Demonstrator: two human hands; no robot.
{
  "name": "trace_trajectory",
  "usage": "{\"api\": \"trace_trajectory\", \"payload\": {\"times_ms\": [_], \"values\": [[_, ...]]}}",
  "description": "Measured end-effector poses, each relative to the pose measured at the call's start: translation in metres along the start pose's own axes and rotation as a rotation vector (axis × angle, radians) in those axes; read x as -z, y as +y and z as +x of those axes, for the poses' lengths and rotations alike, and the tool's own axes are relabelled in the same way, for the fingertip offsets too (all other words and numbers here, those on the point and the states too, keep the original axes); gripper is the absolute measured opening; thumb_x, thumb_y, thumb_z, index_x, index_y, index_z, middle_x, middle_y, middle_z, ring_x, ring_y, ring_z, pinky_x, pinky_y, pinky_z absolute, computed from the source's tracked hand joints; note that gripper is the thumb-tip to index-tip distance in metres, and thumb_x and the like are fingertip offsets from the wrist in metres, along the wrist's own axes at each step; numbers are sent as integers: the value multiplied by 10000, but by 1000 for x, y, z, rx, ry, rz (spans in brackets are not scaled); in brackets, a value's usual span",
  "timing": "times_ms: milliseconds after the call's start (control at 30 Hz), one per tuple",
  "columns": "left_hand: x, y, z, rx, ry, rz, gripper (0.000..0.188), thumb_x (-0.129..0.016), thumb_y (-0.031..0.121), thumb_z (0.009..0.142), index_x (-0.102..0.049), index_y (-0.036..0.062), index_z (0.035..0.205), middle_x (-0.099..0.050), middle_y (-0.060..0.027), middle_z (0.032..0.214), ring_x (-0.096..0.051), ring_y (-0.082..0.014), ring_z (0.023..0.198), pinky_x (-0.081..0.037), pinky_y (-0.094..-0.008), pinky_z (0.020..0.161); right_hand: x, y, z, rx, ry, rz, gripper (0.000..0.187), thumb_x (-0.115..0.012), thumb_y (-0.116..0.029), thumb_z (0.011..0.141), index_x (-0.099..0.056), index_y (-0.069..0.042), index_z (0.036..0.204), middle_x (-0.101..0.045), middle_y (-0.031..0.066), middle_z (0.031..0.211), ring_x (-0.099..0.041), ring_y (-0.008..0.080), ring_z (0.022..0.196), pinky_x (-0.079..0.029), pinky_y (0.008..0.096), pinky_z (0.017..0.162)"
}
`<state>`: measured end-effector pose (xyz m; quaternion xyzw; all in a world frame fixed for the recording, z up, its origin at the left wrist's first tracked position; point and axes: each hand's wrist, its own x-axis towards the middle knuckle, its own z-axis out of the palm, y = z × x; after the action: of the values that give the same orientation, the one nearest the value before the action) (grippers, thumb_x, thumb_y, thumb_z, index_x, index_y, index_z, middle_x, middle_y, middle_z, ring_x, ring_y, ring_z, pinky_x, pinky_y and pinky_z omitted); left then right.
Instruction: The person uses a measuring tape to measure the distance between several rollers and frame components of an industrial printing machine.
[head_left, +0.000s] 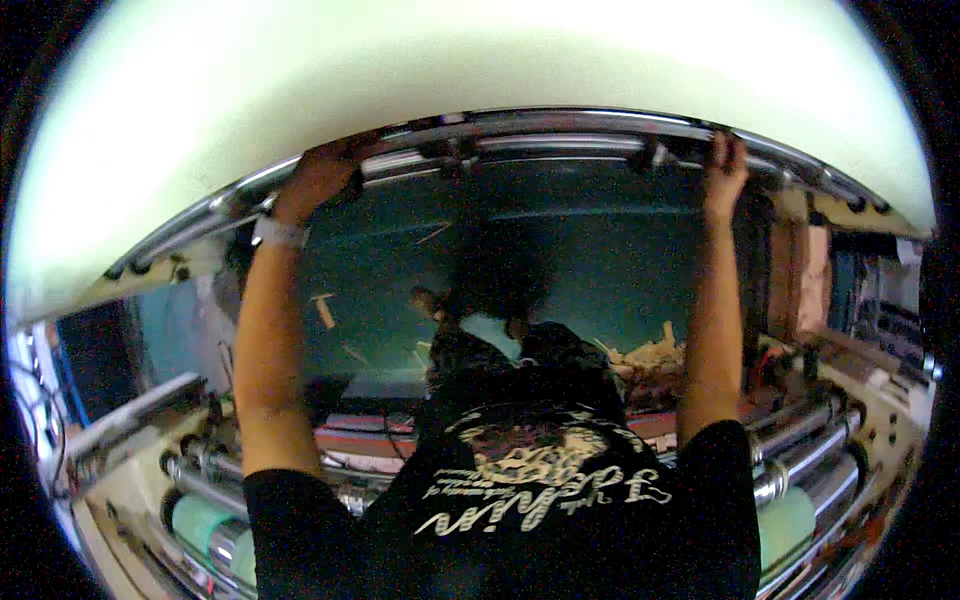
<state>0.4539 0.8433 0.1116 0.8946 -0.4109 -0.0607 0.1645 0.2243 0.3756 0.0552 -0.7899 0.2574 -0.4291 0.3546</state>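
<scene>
Both my arms stretch up and away to a long, shiny metal roller (580, 122) that curves across the upper part of the head view. My left hand (328, 178) lies against its left part, dark and smeared, so its fingers cannot be told apart; a pale band (280, 232) circles that wrist. Toward the roller's right part, my right hand (727, 168) has its fingers bent against the metal, slightly blurred. Just beyond the roller spreads a large pale, smooth surface (480, 60). A second metal bar (560, 150) runs right below the roller.
Machine frames stand on both sides, with metal rollers (815, 430) low on the right and a green roller (200, 520) low on the left. Scraps (325, 312) litter the dark green floor (600, 260). A crumpled tan heap (650, 352) lies near my legs. Cables (40, 400) hang far left.
</scene>
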Motion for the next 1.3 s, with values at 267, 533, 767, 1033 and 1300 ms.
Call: {"api": "trace_trajectory", "payload": {"times_ms": [267,533,767,1033,1300], "values": [[17,25,7,-128,75,59,256,-516,290,828,-585,94,977,-595,-102,959,-555,-282,890,-430,-367,774,4,2,3,-66,-44,110,262,-509,-241,863,-511,14,924,-519,46,762,-455,115,674,-411,247,602],[9,24,16,-90,87,-78,277,-549,306,807,-583,77,958,-597,-112,936,-557,-281,879,-434,-367,760,8,11,7,-48,-51,45,268,-489,-265,871,-513,1,893,-512,23,748,-426,109,673,-380,236,602],[2,8,10,-57,55,-322,320,-537,347,811,-580,78,979,-598,-111,904,-552,-279,897,-426,-368,781,1,5,3,-17,-52,17,225,-495,-227,871,-515,-4,873,-496,5,736,-407,95,664,-372,231,598],[6,23,24,4,-56,-60,440,-486,400,832,-488,93,1147,-486,-109,1178,-432,-275,1096,-334,-374,917,23,58,-2,-540,99,721,219,-472,-113,848,-519,-24,1043,-568,40,961,-500,127,846,-416,245,746],[47,83,-28,52,-203,-359,252,-571,231,805,-554,34,961,-573,-70,888,-508,-182,836,-395,-294,779,31,-21,-25,-88,-63,-106,188,-519,-120,815,-470,22,927,-486,228,927,-467,385,889,-387,390,769]]}}
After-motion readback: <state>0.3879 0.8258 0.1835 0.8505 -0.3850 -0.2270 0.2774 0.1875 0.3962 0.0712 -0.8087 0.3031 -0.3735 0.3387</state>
